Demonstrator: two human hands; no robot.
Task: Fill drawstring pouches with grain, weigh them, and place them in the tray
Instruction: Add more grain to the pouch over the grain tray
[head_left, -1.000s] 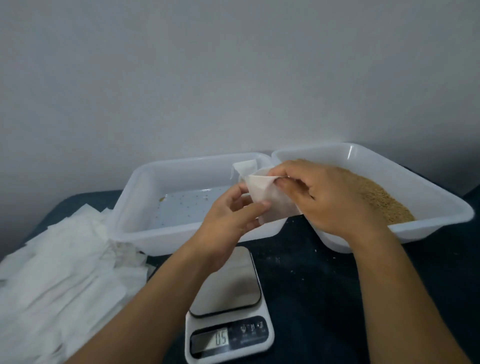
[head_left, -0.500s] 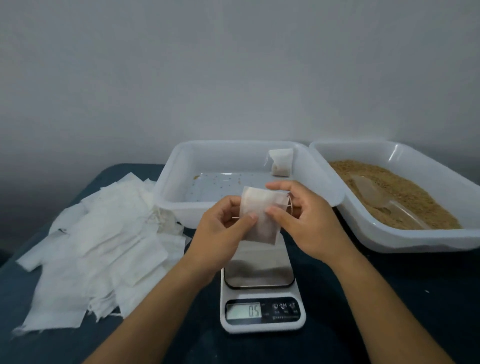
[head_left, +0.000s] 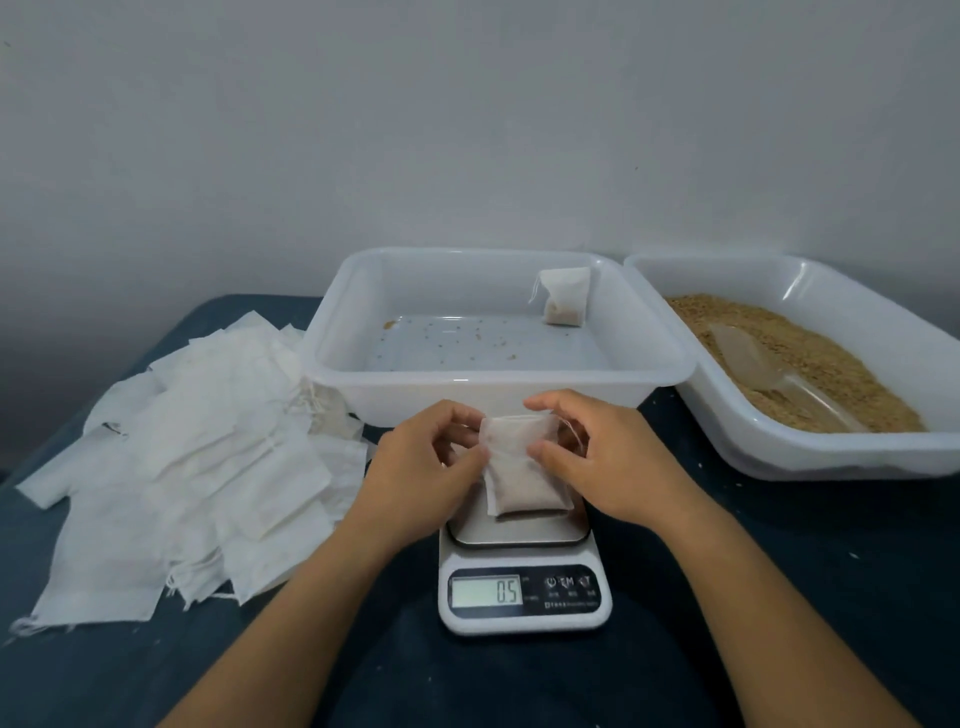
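A single head-worn camera looked forward and down from the near side of the dark table (head_left: 779, 597). It sat close above the scale (head_left: 524, 592), with both forearms entering from the near edge, and faced the far grey wall (head_left: 467, 130). No second view existed.

scale (head_left: 523, 582) display (head_left: 485, 592) — reads "05" | button labels — too small to read

Two bare forearms rose from the lower edge of the frame, no sleeves, watch or rings visible; the left hand (head_left: 415, 462) and right hand (head_left: 602, 457) wore no gloves.
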